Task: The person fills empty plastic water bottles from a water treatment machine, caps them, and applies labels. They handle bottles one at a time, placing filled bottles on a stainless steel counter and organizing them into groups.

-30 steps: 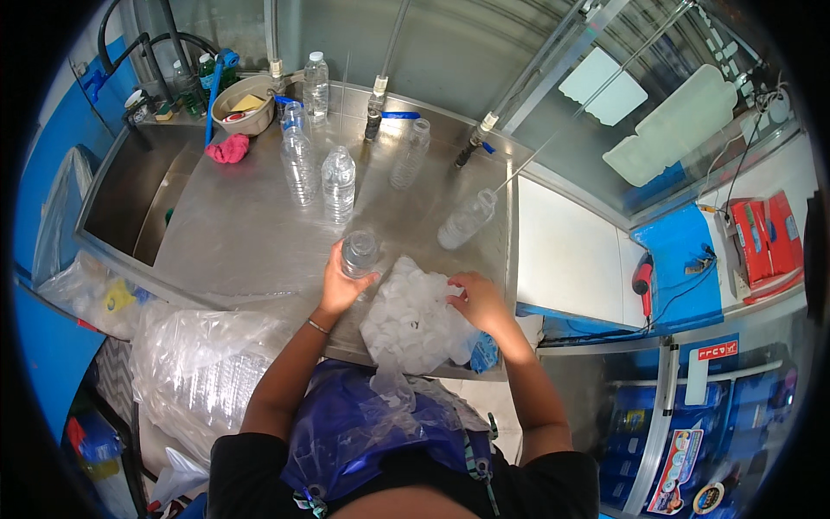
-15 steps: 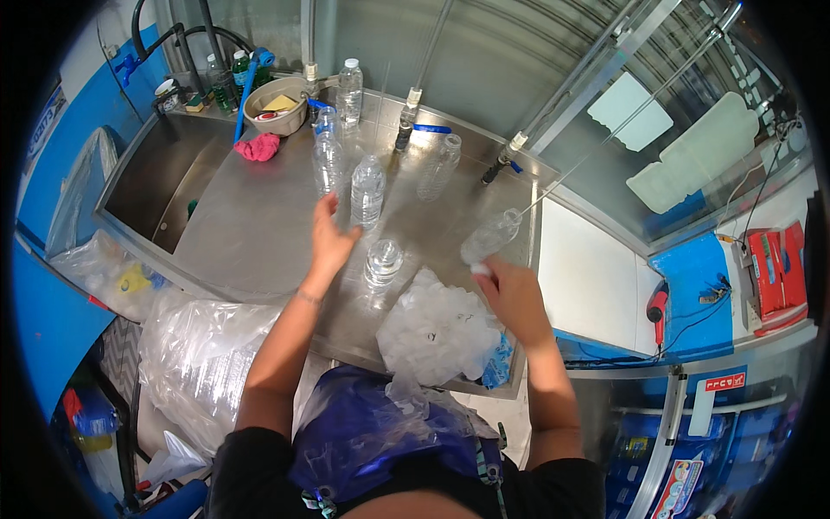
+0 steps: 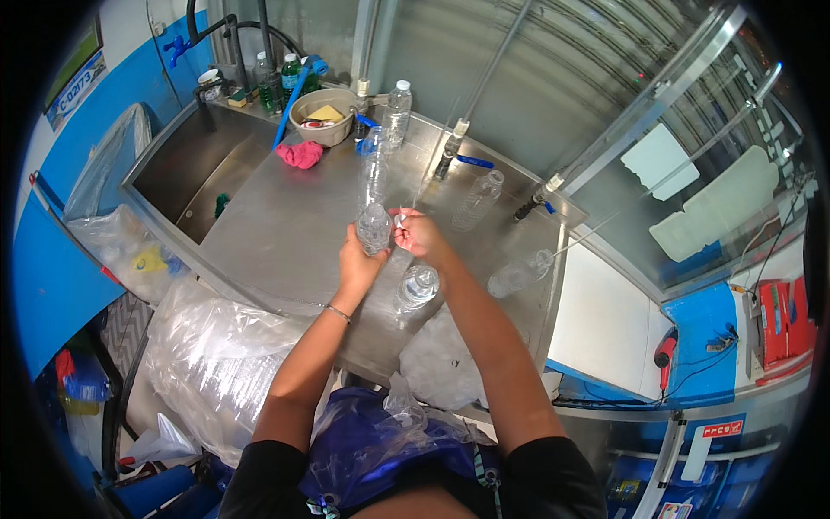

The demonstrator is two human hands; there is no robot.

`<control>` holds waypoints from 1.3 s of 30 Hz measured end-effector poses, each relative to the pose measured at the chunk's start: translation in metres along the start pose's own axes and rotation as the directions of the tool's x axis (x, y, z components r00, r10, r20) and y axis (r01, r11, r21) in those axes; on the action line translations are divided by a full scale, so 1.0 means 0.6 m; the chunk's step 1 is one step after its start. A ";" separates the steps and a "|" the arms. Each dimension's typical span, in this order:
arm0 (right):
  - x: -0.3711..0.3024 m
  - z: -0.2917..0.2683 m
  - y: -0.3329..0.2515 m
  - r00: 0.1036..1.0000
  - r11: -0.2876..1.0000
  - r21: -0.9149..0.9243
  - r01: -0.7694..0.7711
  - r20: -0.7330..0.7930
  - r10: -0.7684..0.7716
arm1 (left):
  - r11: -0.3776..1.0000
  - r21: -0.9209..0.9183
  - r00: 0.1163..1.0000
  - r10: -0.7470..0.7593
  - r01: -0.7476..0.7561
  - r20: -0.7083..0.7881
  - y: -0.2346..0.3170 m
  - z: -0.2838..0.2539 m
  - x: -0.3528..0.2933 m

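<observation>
Over the middle of the steel counter, my left hand (image 3: 361, 259) is closed round a clear plastic bottle (image 3: 373, 227). Close to its right side, my right hand (image 3: 420, 235) pinches a small white bottle cap (image 3: 399, 221), partly covered by the fingers. Just behind the held bottle stands another clear bottle (image 3: 373, 173). A filled clear bottle (image 3: 418, 287) stands nearer to me, below my right wrist. Under my right forearm lies a whitish plastic bag (image 3: 439, 359), part of it hidden by the arm.
A capped bottle (image 3: 398, 112) stands at the back, beside a beige basin (image 3: 322, 119) and a pink cloth (image 3: 299, 155). Uncapped bottles (image 3: 477, 201) (image 3: 519, 274) are on the right. A sink (image 3: 194, 160) is at left. Blue-handled valves (image 3: 474, 162) line the back edge.
My right hand has come from beside the whitish bag to the middle, holding a white cap. My left hand, open before, now grips a bottle. The view has shifted.
</observation>
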State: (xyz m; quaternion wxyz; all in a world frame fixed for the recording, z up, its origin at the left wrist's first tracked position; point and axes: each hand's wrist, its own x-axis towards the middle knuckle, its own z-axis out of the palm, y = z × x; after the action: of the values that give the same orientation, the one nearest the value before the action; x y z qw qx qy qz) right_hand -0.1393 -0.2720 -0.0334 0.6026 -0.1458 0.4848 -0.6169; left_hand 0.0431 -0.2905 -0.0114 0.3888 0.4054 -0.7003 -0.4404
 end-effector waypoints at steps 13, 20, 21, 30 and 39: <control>-0.087 0.026 -0.086 0.996 0.997 -0.019 -0.070 0.062 0.071 | 0.997 -0.012 0.997 0.073 -0.073 0.019 -0.009 -0.003 0.008; -0.237 0.033 -0.101 0.831 0.292 -0.855 0.428 0.246 -0.498 | 0.997 -0.055 0.996 0.061 -0.058 0.059 -0.018 0.013 0.022; -0.269 0.035 -0.098 0.799 0.208 -0.840 0.501 0.356 -0.485 | 0.996 -0.057 0.996 0.067 -0.064 0.056 -0.016 0.013 0.021; -0.316 0.068 -0.042 0.516 -0.290 -0.681 0.672 0.712 -0.477 | 0.998 -0.014 0.993 0.070 -0.069 0.099 0.012 0.022 0.025; -0.379 0.004 -0.066 0.685 -0.104 -0.878 0.467 0.433 -0.586 | 0.976 0.116 0.980 0.170 -0.182 0.108 0.017 0.074 0.051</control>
State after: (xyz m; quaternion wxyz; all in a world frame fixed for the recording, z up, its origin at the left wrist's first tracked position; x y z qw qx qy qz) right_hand -0.1089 -0.0795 0.0902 0.0444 -0.6387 0.6833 -0.3510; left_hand -0.0105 -0.3024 -0.0099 0.3657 0.3433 -0.7779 -0.3786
